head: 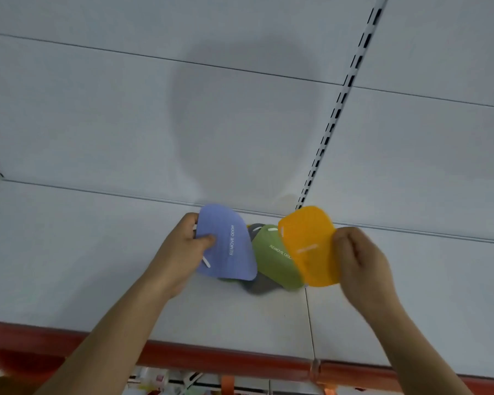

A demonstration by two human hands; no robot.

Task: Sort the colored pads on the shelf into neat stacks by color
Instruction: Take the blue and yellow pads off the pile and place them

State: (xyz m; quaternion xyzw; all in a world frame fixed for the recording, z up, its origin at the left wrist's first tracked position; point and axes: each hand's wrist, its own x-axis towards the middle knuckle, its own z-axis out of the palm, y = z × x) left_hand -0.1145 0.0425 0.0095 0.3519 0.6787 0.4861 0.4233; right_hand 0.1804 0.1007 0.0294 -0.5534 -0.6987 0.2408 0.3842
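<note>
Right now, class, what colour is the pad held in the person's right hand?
Orange: the pad pinched by the right hand, clearest in the head view.

"REMOVE ODOR" is being shown in small white capitals on the blue pad [226, 243], where the words are being run lengthwise up its face. The same wording is being displayed on the green pad [274, 258], though its last letters are being covered by the orange pad [308, 246]. No print is being shown on the orange pad.
</note>
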